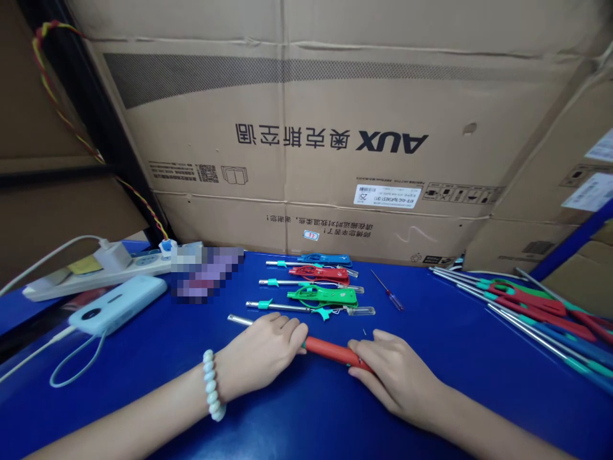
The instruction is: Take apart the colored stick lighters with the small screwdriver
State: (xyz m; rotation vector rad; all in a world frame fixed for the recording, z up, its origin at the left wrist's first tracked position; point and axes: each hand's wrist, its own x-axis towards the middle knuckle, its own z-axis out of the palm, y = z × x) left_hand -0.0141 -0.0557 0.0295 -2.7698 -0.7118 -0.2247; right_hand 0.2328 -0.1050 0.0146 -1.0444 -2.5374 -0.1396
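Note:
Both hands grip a red long-reach lighter (330, 350) above the blue table. My left hand (261, 354), with a beaded bracelet at the wrist, is closed around its front part, and the metal tube tip pokes out past the knuckles. My right hand (400, 377) is closed on the handle's rear end. Just beyond lie lighter parts in rows: a blue handle shell (325, 260), a red shell (318, 274) and a green shell (330, 297). Metal tubes (287, 307) with teal pieces and clear fuel tanks (361, 311) lie beside them.
A small screwdriver (395, 300) lies right of the parts. Several long-reach lighters (541, 306) are piled at the right. A light-blue power bank (119, 303) and a white power strip (148, 262) sit left. A large cardboard box (316, 166) walls off the back.

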